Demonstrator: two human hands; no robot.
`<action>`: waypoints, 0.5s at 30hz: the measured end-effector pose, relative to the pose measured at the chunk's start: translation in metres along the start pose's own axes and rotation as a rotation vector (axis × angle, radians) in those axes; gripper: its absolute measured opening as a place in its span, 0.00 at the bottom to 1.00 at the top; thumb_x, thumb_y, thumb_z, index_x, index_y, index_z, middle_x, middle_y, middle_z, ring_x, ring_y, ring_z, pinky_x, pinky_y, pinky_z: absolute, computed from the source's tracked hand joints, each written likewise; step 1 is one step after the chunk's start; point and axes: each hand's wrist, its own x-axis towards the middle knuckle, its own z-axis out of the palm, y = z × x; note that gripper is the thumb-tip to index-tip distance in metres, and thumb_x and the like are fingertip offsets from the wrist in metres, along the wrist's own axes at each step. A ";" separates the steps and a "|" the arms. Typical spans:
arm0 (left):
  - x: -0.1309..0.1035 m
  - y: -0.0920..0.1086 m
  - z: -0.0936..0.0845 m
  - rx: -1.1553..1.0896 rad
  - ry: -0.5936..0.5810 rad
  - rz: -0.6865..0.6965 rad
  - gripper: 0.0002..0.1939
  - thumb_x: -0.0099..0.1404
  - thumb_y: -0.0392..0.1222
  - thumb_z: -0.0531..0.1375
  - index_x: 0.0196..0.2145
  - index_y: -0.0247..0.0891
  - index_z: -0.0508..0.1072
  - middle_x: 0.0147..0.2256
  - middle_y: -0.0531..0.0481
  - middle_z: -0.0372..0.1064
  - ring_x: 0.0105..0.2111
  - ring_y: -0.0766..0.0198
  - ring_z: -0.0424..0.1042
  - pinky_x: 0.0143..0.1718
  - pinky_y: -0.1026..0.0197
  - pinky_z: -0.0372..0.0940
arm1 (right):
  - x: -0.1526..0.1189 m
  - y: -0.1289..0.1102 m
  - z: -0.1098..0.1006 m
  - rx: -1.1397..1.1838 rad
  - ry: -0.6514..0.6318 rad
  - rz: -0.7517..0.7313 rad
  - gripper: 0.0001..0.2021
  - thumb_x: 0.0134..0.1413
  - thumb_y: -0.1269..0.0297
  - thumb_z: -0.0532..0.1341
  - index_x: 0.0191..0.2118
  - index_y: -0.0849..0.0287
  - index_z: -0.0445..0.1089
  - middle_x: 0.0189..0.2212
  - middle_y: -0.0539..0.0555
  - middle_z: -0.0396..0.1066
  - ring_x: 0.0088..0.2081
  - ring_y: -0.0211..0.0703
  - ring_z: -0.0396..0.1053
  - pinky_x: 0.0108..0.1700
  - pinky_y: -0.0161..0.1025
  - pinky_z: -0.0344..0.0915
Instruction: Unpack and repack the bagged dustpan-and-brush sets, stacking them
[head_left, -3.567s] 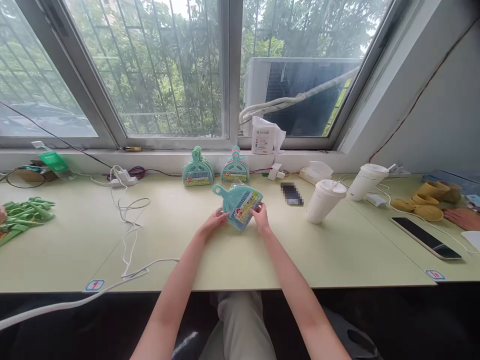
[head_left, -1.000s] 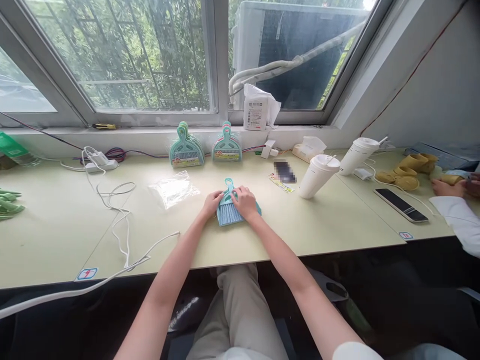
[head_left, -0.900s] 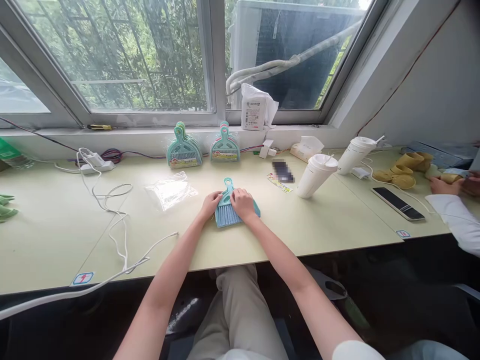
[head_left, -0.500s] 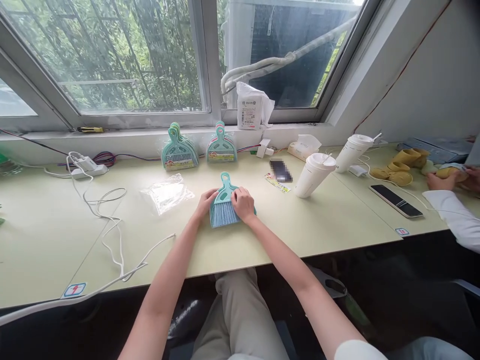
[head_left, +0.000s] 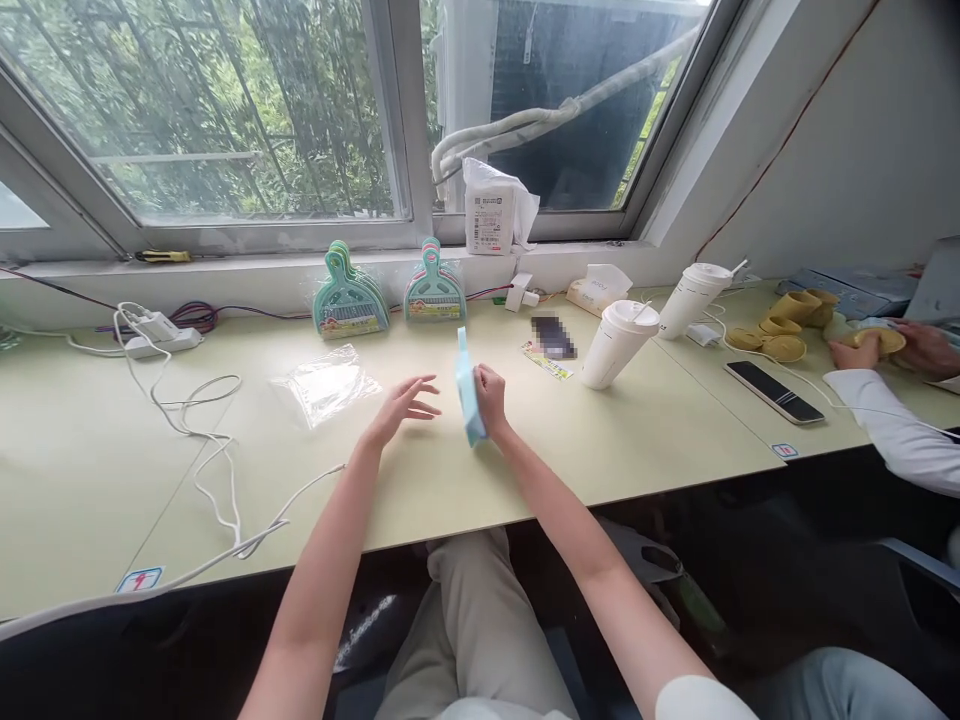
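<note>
My right hand is closed around a teal dustpan and brush set, which stands turned edge-on to me, slightly blurred, its handle at the top. The bristles are mostly hidden from this side. Just left of it, my left hand has its fingers spread and touches nothing. A clear plastic bag lies flat on the table beyond my left hand. Against the wall under the window lean two wrapped stacks of the same dustpan sets, a left stack and a right stack.
On the right stand two white lidded cups, one nearer and one farther. A phone lies beside another person's hands, which hold a yellow item. White cables trail across the table's left side.
The dustpan and brush set has swung from facing me to edge-on in my right hand. My left hand has let go of it and opened. The view has shifted slightly.
</note>
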 end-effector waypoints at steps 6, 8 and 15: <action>-0.001 0.006 0.022 -0.178 -0.062 -0.049 0.33 0.62 0.66 0.46 0.56 0.45 0.64 0.43 0.44 0.71 0.41 0.53 0.70 0.35 0.57 0.68 | -0.001 0.007 0.006 -0.309 -0.040 -0.053 0.19 0.63 0.61 0.47 0.21 0.58 0.60 0.24 0.49 0.59 0.26 0.36 0.58 0.30 0.34 0.50; -0.002 0.007 0.018 -0.173 -0.060 -0.049 0.29 0.61 0.60 0.52 0.56 0.44 0.65 0.43 0.45 0.71 0.40 0.55 0.70 0.34 0.59 0.67 | 0.000 0.007 0.008 -0.381 -0.086 -0.093 0.18 0.63 0.61 0.47 0.23 0.58 0.63 0.25 0.50 0.62 0.28 0.37 0.60 0.31 0.34 0.50; 0.000 0.003 0.002 -0.257 -0.004 -0.071 0.32 0.60 0.63 0.47 0.53 0.41 0.65 0.42 0.46 0.71 0.39 0.54 0.70 0.35 0.57 0.65 | 0.012 -0.001 0.011 -0.448 -0.259 -0.266 0.19 0.63 0.61 0.49 0.22 0.58 0.67 0.27 0.53 0.66 0.33 0.39 0.64 0.35 0.34 0.54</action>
